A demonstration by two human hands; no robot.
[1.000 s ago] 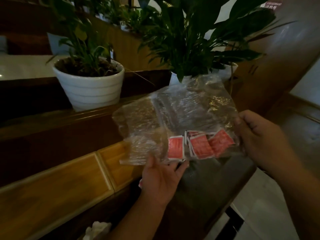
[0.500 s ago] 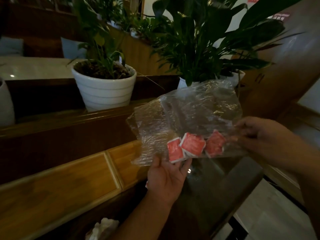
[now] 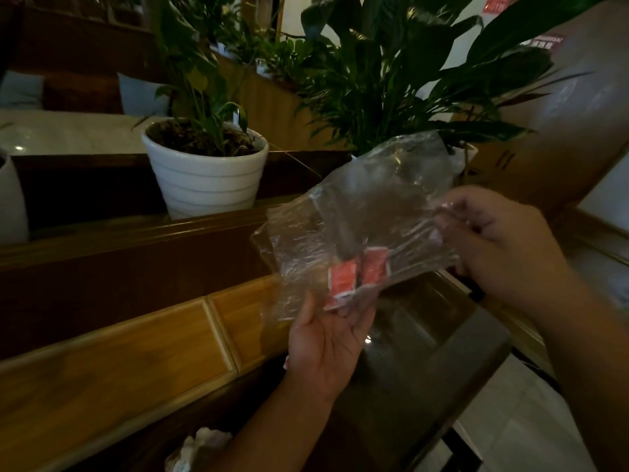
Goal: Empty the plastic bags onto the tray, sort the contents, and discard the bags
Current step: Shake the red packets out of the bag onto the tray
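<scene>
A clear, crinkled plastic bag (image 3: 360,212) hangs in the air between my hands, above a dark glossy counter (image 3: 432,352). Small red packets (image 3: 357,272) lie bunched in its lower part. My left hand (image 3: 326,338), palm up, holds the bag's lower edge from below, with its fingers right under the packets. My right hand (image 3: 500,243) pinches the bag's right edge, fingers closed on the plastic. No tray is in view.
A white ribbed pot (image 3: 206,178) with a green plant stands on a dark wooden ledge at the back left. A larger leafy plant (image 3: 401,80) rises behind the bag. A light wooden panel (image 3: 136,356) runs along the left. Something white and crumpled (image 3: 197,451) lies at the bottom edge.
The red packets have slid left and bunched together over my left hand's fingers. My right hand has risen along the bag's right edge, tilting the bag down to the left.
</scene>
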